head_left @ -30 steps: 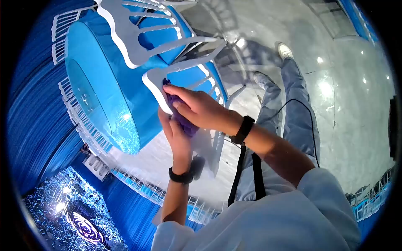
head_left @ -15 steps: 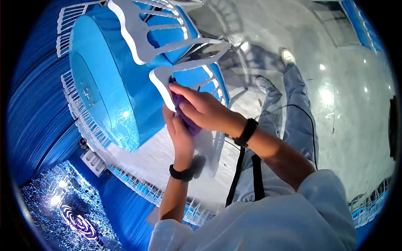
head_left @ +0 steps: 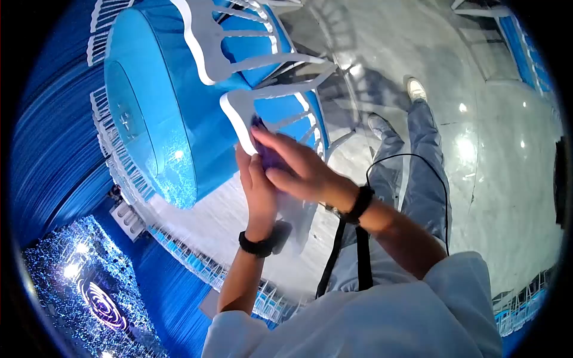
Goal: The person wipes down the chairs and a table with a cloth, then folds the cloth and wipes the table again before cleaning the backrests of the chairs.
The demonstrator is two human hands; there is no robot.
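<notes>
- Right hand [head_left: 295, 167] lies flat over the cloth [head_left: 267, 156], fingers straight; can't tell if it's actually clamped.
- Left hand [head_left: 258, 185] spread flat against the cloth's other side.
- Cloth sits on the chair [head_left: 239, 116] top rail, long axis along the rail.
- Table [head_left: 155, 119] just beyond the chair.

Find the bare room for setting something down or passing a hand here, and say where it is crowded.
Free: the glossy floor right of the legs, and the pale strip between the table and the chair row. Crowded: the chair back, where the left hand and right hand press a cloth.
</notes>
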